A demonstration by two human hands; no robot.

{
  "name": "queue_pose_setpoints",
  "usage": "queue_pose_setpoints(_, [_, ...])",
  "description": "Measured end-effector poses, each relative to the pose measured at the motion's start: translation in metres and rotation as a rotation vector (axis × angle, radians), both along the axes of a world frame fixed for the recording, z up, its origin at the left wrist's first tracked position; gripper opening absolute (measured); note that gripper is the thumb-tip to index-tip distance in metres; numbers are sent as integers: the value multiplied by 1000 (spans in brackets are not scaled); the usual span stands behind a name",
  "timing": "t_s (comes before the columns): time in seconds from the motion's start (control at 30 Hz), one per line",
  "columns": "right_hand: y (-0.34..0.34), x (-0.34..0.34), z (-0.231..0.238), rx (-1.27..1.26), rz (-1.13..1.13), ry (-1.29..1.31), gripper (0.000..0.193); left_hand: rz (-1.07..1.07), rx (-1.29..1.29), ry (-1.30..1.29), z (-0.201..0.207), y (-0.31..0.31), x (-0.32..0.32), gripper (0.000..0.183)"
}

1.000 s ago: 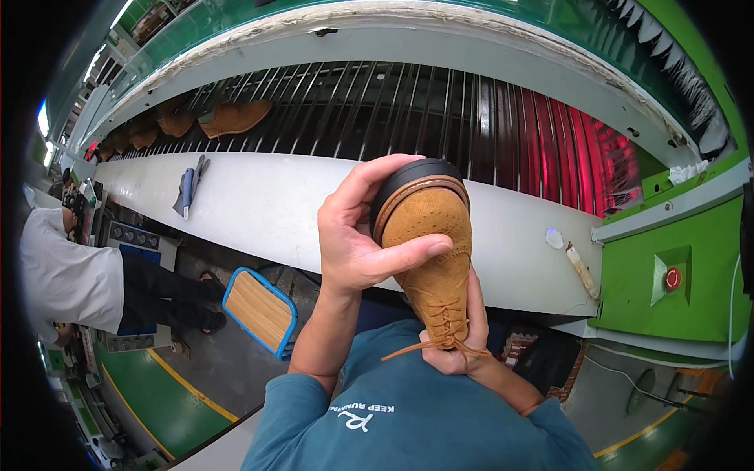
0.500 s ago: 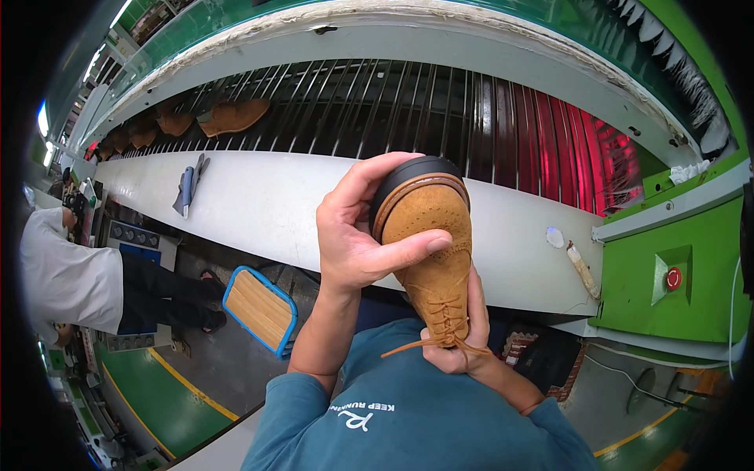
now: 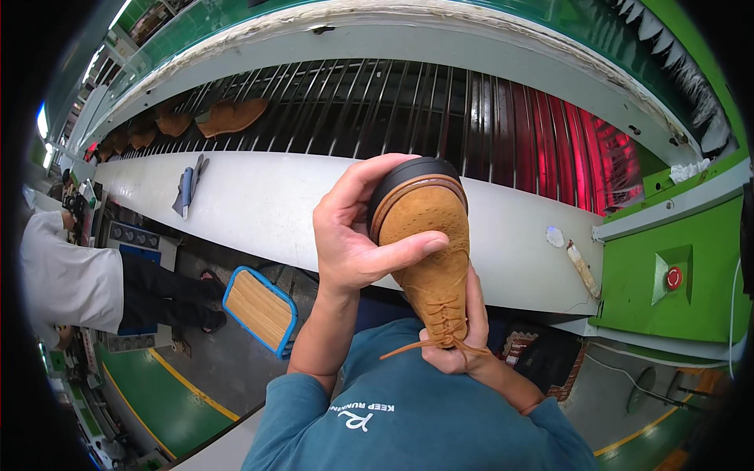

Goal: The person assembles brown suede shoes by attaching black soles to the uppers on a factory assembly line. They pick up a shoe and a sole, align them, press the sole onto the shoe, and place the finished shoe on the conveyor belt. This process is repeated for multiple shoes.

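A tan suede lace-up shoe (image 3: pixel 429 228) with a black sole is held up before my chest, toe pointing away and its laces near me. My left hand (image 3: pixel 349 235) grips the toe end; its thumb lies across the perforated upper and its fingers wrap round the sole. Lower down, my right hand (image 3: pixel 463 337) is closed round the heel end by the tied laces, with part of its fingers hidden behind the shoe. The shoe's underside is out of sight.
A white ledge (image 3: pixel 259 196) bears a blue-handled cutting tool (image 3: pixel 188 188) and a taped stick (image 3: pixel 583 271). Beyond runs a roller conveyor (image 3: pixel 353 110) with several brown shoes (image 3: pixel 230 118), lit red at right. A green panel has a red button (image 3: pixel 673 278). Left are a person (image 3: pixel 75 267) and a stool (image 3: pixel 261 311).
The shoe and both hands have shifted very slightly left. The shoes on the conveyor have crept a little to the left. My grip is the same.
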State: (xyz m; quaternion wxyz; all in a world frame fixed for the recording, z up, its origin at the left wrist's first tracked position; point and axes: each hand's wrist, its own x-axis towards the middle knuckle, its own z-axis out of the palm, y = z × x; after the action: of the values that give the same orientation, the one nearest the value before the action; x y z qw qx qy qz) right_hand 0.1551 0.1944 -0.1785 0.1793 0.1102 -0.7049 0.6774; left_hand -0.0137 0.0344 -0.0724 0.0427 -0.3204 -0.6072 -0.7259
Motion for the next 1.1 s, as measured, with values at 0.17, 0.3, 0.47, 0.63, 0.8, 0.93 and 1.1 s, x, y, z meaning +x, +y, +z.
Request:
queue_pose_setpoints(0.17, [1, -1, 1, 32, 8, 13, 130, 12, 44, 27, -2, 1, -1, 81])
queue_pose_setpoints(0.3, [1, -1, 2, 46, 0, 28, 130, 6, 51, 25, -2, 1, -1, 81])
queue_pose_setpoints(0.47, [1, -1, 3, 47, 6, 22, 130, 3, 42, 23, -2, -1, -1, 80])
queue_pose_setpoints(0.63, [1, -2, 4, 67, 2, 39, 130, -7, 68, -9, 0, -2, 1, 80])
queue_pose_setpoints(0.8, [1, -2, 6, 95, -1, 47, 130, -36, 91, -57, 7, -2, 2, 79])
queue_pose_setpoints(0.93, [3, -1, 8, 107, -1, 57, 130, -48, 9, -89, 17, -5, 5, 79])
queue_pose_setpoints(1.1, [1, 1, 4, 52, -9, 10, 127, -41, -15, -106, 16, -2, 8, 74])
